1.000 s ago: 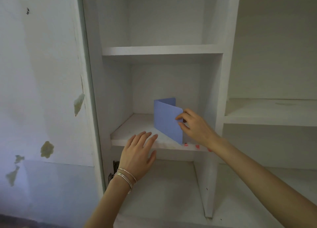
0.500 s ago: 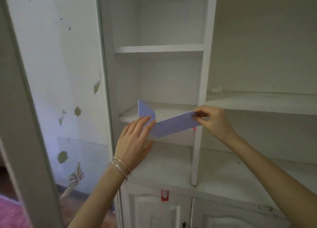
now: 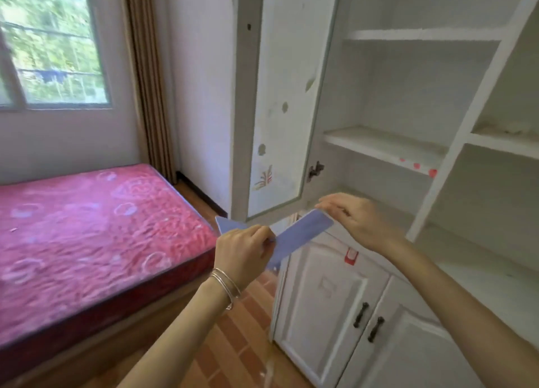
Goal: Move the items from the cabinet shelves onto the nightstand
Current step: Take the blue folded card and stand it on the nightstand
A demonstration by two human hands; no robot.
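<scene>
A folded blue card [image 3: 297, 236] is held in the air between both hands, in front of the white cabinet [image 3: 388, 148]. My left hand [image 3: 242, 256], with thin bangles at the wrist, grips the card near its fold. My right hand [image 3: 358, 221] pinches the card's far upper end with its fingertips. The shelf [image 3: 379, 145] with red stickers on its front edge has nothing on it. The nightstand is out of view.
A bed with a pink-red mattress [image 3: 87, 236] fills the left side. The open cabinet door [image 3: 280, 101] stands between the bed and the shelves. Lower cabinet doors with dark handles [image 3: 361, 314] are below my hands. A window and curtain are at the back left.
The card has come off the shelf and moved down and left with both hands. My left hand now grips it. The view has swung left toward the bed.
</scene>
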